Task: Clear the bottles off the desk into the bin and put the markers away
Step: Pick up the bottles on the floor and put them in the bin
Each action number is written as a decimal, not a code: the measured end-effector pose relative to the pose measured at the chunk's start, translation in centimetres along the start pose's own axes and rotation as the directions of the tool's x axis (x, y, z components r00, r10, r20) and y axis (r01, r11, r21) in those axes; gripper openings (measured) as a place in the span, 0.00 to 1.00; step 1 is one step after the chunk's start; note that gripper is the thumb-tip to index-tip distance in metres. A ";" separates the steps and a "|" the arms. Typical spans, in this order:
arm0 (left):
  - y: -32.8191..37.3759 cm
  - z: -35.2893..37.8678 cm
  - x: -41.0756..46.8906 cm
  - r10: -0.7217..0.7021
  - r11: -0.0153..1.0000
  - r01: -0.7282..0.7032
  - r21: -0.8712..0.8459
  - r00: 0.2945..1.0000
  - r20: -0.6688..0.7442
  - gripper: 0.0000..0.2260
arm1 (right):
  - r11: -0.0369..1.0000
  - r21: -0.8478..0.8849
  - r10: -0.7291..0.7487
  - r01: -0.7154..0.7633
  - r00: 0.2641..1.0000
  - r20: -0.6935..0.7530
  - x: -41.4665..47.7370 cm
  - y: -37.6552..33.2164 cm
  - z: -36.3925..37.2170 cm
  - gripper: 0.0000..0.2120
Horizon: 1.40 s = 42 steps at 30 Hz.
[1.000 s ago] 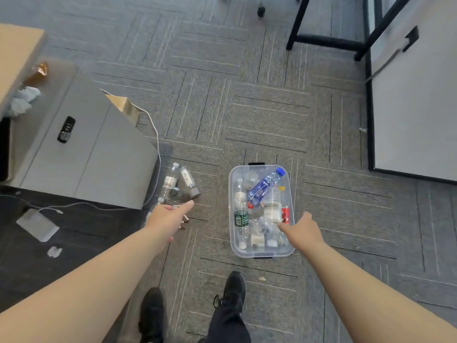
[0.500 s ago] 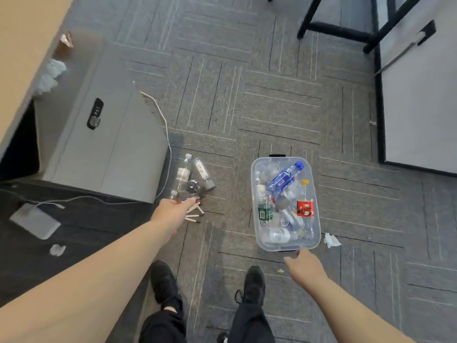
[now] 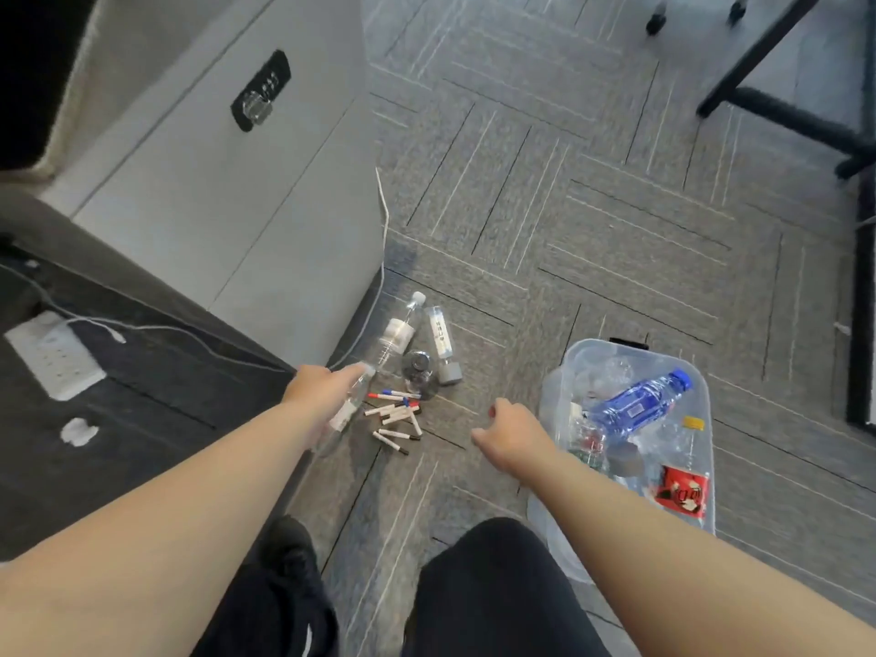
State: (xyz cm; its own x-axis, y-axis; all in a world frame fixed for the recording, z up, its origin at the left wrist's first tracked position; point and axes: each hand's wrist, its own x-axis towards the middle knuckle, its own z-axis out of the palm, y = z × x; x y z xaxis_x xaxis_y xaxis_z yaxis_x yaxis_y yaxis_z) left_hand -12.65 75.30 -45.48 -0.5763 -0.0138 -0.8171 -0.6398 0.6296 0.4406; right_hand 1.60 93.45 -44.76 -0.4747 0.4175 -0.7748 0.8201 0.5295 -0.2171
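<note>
My view has dropped closer to the floor. My left hand (image 3: 322, 388) has moved from the markers (image 3: 396, 417) and now grips a clear bottle (image 3: 348, 410). My right hand (image 3: 514, 433) has left the bin's (image 3: 701, 471) six-o'clock edge, hovering at its nine o'clock.

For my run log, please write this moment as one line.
left hand: grasping clear bottle on floor | right hand: empty, above carpet | markers: scattered on floor | bin: holds bottles

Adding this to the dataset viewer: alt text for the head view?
Left hand grips a clear plastic bottle on grey carpet beside scattered white markers; the right hand, loosely closed and holding nothing visible, hovers beside a clear plastic bin of bottles.
</note>
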 end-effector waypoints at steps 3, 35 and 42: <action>0.0 1.1 3.9 0.078 0.997 -0.078 0.013 0.996 -0.053 0.16 | 0.995 -0.047 -0.093 0.089 0.992 -0.085 5.7 -2.0 1.0 0.26; -14.5 9.2 28.1 0.188 0.878 -0.083 0.471 0.966 -0.180 0.34 | 0.872 -0.097 -0.457 0.480 0.728 -0.511 19.8 -3.4 6.8 0.22; -13.8 9.7 27.7 0.162 0.840 -0.041 0.541 0.971 -0.178 0.37 | 0.832 -0.115 -0.479 0.543 0.596 -0.645 15.1 -1.5 0.2 0.20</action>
State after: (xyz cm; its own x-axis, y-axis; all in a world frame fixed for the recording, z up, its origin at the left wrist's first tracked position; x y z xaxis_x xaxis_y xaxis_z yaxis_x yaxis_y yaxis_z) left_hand -14.85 73.73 -77.77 -0.7534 -0.0493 -0.6557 -0.2384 0.9498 0.2026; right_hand -6.74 98.83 -56.30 -0.8815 0.4715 0.0246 0.3876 0.7523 -0.5327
